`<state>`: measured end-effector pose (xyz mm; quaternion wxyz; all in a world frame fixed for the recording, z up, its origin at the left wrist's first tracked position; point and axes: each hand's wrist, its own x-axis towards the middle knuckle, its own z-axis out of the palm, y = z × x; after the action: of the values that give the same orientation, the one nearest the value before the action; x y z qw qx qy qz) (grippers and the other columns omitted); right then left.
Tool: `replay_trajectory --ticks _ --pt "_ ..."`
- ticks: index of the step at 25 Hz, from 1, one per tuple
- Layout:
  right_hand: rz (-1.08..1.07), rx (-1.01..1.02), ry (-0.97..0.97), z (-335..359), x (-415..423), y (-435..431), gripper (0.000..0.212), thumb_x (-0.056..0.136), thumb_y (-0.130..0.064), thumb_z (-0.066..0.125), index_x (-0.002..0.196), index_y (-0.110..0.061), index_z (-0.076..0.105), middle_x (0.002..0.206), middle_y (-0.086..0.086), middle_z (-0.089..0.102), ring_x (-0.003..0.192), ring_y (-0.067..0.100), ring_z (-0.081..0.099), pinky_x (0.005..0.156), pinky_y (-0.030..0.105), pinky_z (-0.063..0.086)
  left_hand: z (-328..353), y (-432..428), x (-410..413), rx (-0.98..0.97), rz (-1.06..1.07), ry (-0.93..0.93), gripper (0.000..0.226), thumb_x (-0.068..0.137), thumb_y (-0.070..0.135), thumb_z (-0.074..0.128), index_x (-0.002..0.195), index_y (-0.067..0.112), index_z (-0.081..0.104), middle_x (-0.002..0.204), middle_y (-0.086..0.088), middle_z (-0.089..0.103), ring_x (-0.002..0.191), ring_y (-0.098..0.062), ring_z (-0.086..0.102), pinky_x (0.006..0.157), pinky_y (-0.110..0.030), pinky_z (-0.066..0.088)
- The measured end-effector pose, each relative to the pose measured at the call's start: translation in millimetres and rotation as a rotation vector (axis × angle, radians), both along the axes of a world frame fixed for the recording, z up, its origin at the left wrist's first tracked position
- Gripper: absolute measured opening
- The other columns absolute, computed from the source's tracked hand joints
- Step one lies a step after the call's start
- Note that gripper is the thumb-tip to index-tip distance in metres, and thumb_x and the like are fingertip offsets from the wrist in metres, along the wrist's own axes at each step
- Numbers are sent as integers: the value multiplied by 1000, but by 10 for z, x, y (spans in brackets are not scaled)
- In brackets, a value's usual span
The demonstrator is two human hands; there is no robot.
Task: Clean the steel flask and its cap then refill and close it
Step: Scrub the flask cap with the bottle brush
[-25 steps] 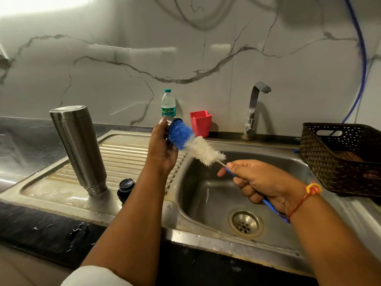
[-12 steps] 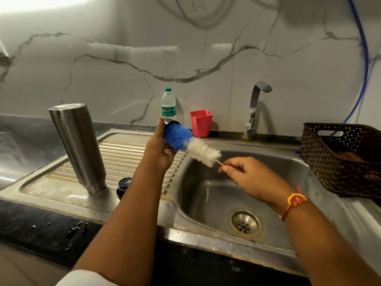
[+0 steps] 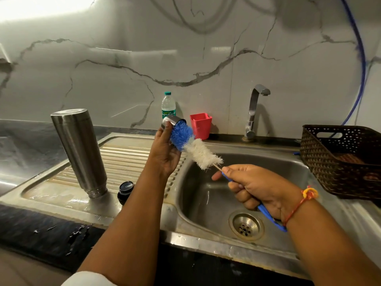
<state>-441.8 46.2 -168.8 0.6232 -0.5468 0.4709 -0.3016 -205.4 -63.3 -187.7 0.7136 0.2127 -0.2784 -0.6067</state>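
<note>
White sleeve (image 3: pixel 89 279) (red-orange wrist thread (image 3: pixel 308 193))

Water bottle (image 3: pixel 168 106) label, partly legible: "Signatu…"

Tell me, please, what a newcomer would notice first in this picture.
The eye goes first to the middle, over the sink: the left hand holds a steel cap, and the right hand holds a blue-and-white brush with its blue end in it. At left, on the draining board, the tall steel flask stands upside down.

silver steel flask (image 3: pixel 79 150), silver cap (image 3: pixel 172 120), blue-and-white brush (image 3: pixel 190 144) with blue handle, red cup (image 3: pixel 200 125), dark brown woven basket (image 3: pixel 338 162), grey-veined white marble wall (image 3: pixel 123 69).
</note>
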Motion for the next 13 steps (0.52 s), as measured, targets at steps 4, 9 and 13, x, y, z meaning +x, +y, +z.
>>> replay_trajectory --ticks 4,9,13 --pt "-43 -114 117 -33 -11 -25 28 103 -33 47 106 -18 70 57 -6 39 45 6 24 40 21 18 -22 -26 14 10 53 46 61 89 22 69 143 9 47 140 -25 58 128 -37 59 111 -54 46" --pt "-140 -612 763 -141 33 -133 19 99 -40 52 107 -34 68 80 -9 66 75 11 60 72 33 53 -7 -4 32 199 84 60 22 97 25 63 111 8 60 125 -21 62 118 -37 65 103 -48 54" --pt "-137 -694 825 -156 11 -129 17 98 -43 52 104 -38 66 80 -11 66 75 10 60 75 39 56 -14 -63 76 231 67 -14 54 97 49 61 130 7 58 129 -21 66 114 -36 68 101 -54 54"
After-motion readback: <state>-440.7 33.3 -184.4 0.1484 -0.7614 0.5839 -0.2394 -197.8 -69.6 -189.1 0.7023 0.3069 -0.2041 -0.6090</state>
